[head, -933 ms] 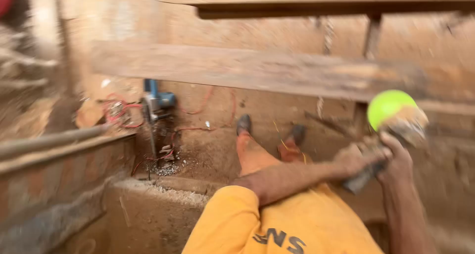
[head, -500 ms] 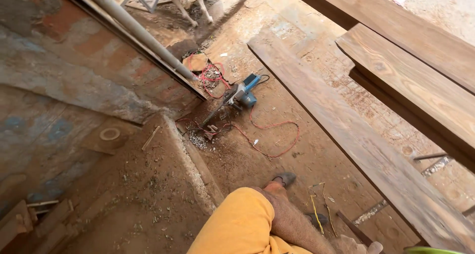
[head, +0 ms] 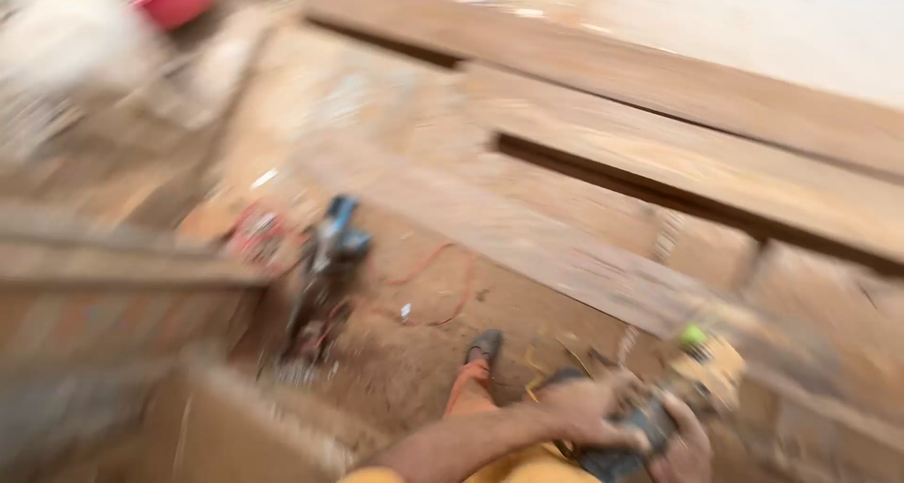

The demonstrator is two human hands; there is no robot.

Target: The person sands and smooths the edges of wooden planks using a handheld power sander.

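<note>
Both hands grip power tool; planks just beyond.

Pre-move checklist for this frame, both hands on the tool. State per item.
1. Left hand on the dark tool: ok, it grips the body.
2. Right hand on the tool: ok, wrapped on from the other side.
3. Tool head with green part apart from the plank: cannot tell, blurred.
4. Feet apart from the red cord: ok, shoe sits apart from it.
5. Blue power saw out of the way: ok, lying on the floor to the left.
6. View sharp enough: not ok, heavy motion blur.
</note>
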